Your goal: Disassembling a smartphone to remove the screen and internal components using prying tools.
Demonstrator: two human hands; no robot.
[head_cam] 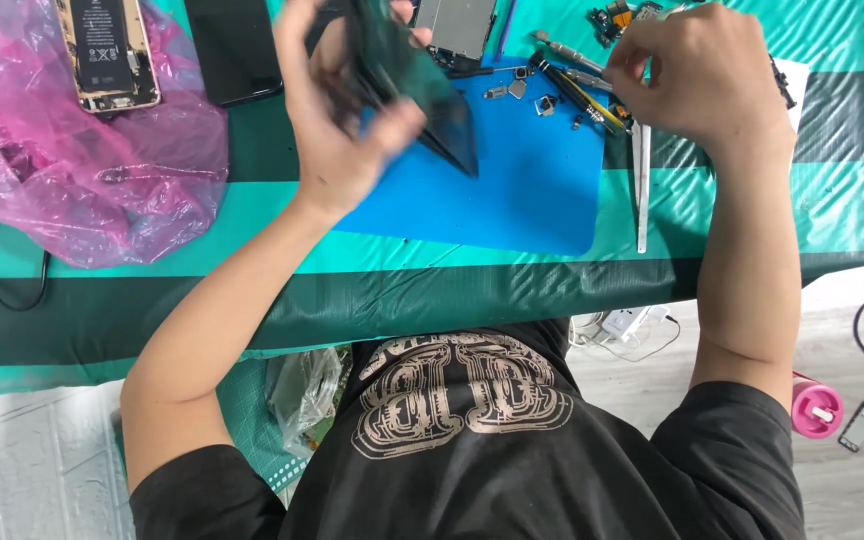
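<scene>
While gripping a dark phone screen (422, 95) tilted above the blue mat (522, 190), left hand (347, 110) fingers curled shut around it at 11 o'clock. Right hand (697, 75) at 1 o'clock, fingers bent over tools (582, 95); grasp hidden, cannot tell.

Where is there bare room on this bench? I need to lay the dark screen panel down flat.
The near half of the blue mat is bare, bordered by the left hand holding the screen panel and the metal tweezers. The green cover's front strip is free too. Crowded: small parts and tools under the right hand, pink bag on the left.
</scene>
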